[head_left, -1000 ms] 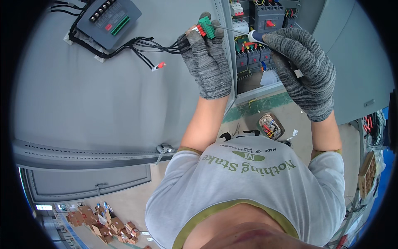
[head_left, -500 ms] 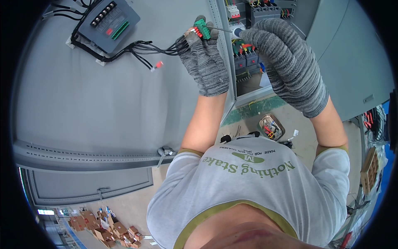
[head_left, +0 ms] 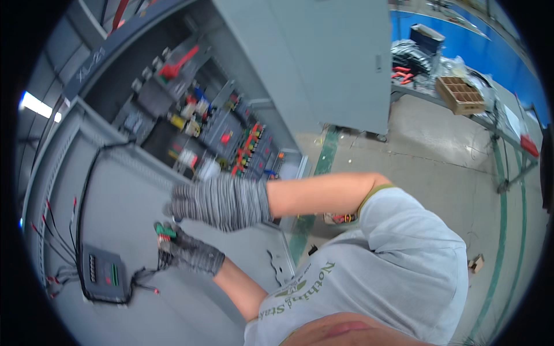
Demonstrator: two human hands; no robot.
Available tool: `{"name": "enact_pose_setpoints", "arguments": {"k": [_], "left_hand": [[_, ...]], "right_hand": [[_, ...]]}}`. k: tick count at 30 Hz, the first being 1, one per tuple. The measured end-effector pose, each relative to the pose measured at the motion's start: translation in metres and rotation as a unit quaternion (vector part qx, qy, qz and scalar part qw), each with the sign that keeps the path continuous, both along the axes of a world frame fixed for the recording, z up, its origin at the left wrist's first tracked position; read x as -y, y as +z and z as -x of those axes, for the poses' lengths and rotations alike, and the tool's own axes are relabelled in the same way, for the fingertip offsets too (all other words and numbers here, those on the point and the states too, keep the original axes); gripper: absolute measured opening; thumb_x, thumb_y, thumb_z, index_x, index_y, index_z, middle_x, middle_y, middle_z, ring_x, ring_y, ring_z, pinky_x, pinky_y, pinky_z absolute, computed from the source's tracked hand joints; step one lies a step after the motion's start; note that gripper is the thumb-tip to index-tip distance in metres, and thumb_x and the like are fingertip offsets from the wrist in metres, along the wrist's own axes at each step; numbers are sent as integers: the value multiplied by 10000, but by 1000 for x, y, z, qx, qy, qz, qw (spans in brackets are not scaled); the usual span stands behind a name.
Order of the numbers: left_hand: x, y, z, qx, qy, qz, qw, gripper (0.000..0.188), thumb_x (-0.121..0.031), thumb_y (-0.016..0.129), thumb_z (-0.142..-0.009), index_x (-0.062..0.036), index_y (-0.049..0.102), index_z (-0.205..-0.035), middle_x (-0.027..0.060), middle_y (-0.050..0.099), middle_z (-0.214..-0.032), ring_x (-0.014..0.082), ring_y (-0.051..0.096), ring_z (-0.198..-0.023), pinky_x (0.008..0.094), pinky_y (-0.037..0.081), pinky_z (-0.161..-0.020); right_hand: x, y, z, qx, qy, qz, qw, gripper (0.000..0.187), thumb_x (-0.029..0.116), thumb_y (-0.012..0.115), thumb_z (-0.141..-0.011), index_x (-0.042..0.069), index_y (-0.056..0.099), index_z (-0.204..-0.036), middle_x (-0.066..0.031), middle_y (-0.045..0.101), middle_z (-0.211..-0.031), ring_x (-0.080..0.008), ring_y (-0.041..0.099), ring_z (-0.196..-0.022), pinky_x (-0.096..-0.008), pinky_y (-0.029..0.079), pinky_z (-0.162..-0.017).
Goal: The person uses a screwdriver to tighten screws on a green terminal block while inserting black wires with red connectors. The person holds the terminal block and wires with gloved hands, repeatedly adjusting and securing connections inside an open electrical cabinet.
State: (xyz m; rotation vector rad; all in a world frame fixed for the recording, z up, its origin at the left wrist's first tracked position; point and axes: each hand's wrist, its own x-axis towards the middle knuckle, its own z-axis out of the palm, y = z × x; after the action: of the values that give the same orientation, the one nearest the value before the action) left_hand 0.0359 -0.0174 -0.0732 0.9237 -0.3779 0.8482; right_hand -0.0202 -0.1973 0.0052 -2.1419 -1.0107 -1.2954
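Observation:
In grey knitted gloves, both my hands are close together over the inner face of the grey cabinet door (head_left: pixel 196 311). My left hand (head_left: pixel 197 252) is closed on a green plug-in terminal block (head_left: pixel 165 230), with dark wires running from it. Just above, my right hand (head_left: pixel 225 202) is curled into a fist near the block. The screwdriver in it is plain in the earlier frame; now the glove hides nearly all of it. A dark grey meter module (head_left: pixel 104 271) with a green socket strip is mounted on the door, black cable bundles beside it.
Breakers and wiring fill the open cabinet (head_left: pixel 153 135) beyond my hands, with a red handle (head_left: pixel 180 64) inside. A tool tray (head_left: pixel 340 218) lies on the floor by my body. At the right stands a cart (head_left: pixel 502 138) carrying a compartmented cardboard box (head_left: pixel 460 95).
My view has swung toward the cabinet's inside and the right-hand cart. The screwdriver shaft, seen at the terminal block before, is now hidden. My left hand still holds the block.

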Motion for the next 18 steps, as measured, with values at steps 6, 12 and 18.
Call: {"name": "enact_pose_setpoints", "arguments": {"k": [6,12,18], "left_hand": [[29,18,18,-49,99,-23,994,400,-286,493,-988,107,536,-1050,228,603,-1022,276,613,-913,381,538,-812],[27,14,18,-36,102,-3,994,351,-253,486,-992,91,558,-991,207,620,-972,269,623,-856,364,547,-779],[17,10,15,16,236,-136,962,327,-228,483,-996,90,558,-1007,178,617,-954,262,618,-850,378,540,-762]], "right_hand": [[5,-18,2,-49,3,-66,997,566,331,646,-849,52,459,-1304,-213,552,-1170,-377,597,-1044,-443,523,-828],[4,5,35,-266,-8,-68,962,558,253,623,-853,59,414,-1332,-217,441,-1300,-383,530,-1148,-445,497,-897],[-19,-1,29,-179,-43,-80,980,511,217,718,-751,62,503,-1187,-147,523,-1125,-343,563,-1047,-455,497,-818]]}}
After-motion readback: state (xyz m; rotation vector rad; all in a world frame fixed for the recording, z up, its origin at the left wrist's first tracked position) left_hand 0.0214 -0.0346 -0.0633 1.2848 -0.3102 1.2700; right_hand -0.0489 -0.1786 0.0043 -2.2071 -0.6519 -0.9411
